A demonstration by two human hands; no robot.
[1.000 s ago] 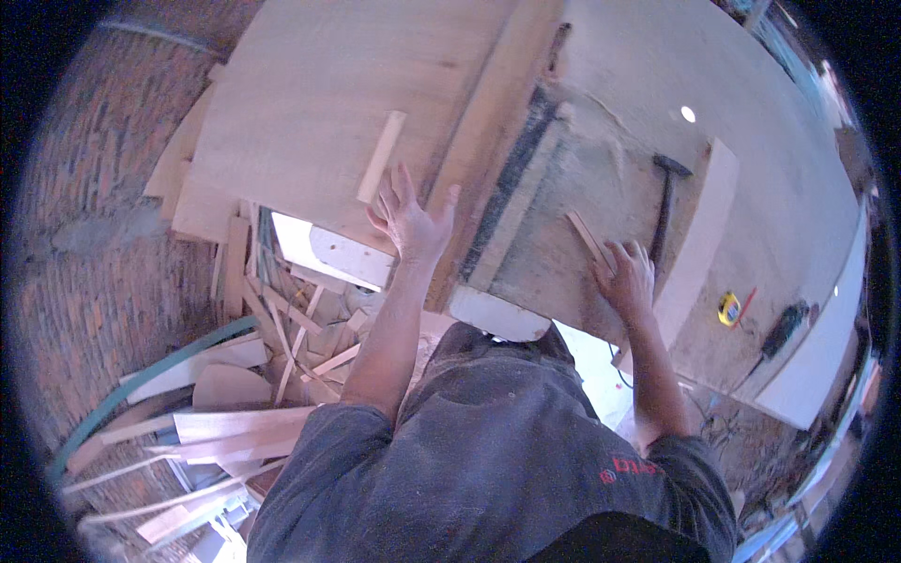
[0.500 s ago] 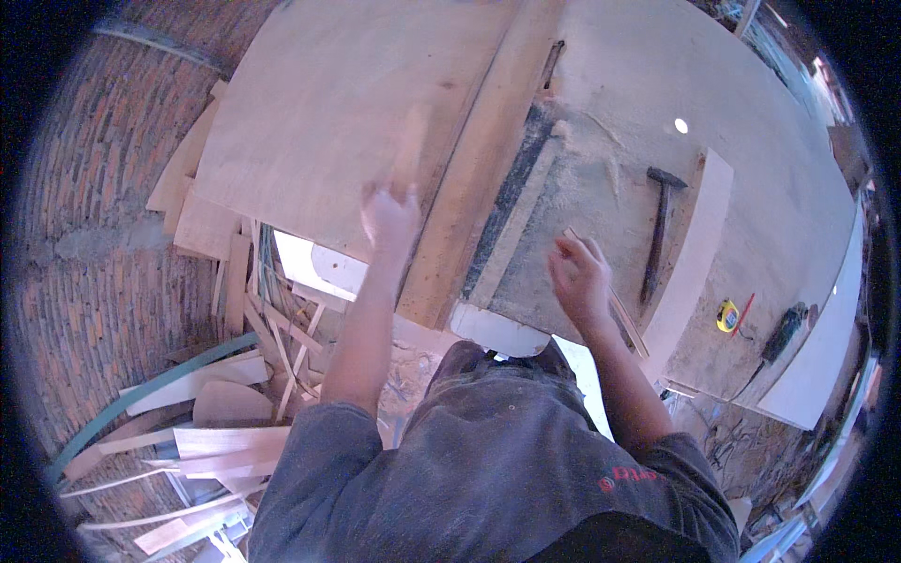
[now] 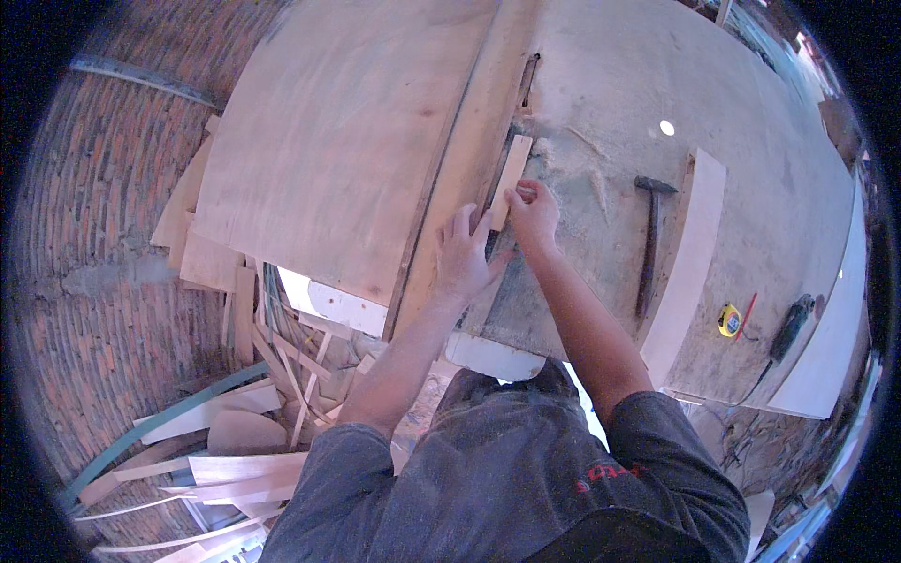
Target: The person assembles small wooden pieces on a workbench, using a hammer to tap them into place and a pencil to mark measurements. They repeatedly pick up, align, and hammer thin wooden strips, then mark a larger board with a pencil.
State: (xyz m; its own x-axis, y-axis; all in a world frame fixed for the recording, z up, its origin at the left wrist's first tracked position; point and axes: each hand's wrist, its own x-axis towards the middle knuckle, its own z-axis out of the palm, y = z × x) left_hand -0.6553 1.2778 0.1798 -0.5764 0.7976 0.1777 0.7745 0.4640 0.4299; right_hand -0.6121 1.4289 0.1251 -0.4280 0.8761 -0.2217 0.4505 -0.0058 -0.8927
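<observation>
A short pale wooden strip [image 3: 511,174] lies lengthwise over the dark band beside the long wooden rail [image 3: 441,225] on the workbench. My left hand [image 3: 465,253] rests at its near left side with the fingers spread, the fingertips close to the strip's lower end. On the other side, my right hand [image 3: 535,216] has its fingers bent and pinched at the strip's right edge. Its grip is partly hidden. A hammer [image 3: 649,244] with a dark handle lies to the right, next to a long, slightly curved pale board [image 3: 688,253].
A large plywood sheet [image 3: 328,169] covers the left side. Sawdust [image 3: 572,159] lies on the benchtop. Farther right are a yellow tape measure [image 3: 729,321], a thin red stick [image 3: 748,314] and a dark corded hand tool [image 3: 793,327]. Wood offcuts [image 3: 249,469] pile up by the brick wall [image 3: 113,216].
My left hand has come right from above the plywood sheet with the wooden strip, which now lies by the rail. My right hand has moved left and farther away to meet it.
</observation>
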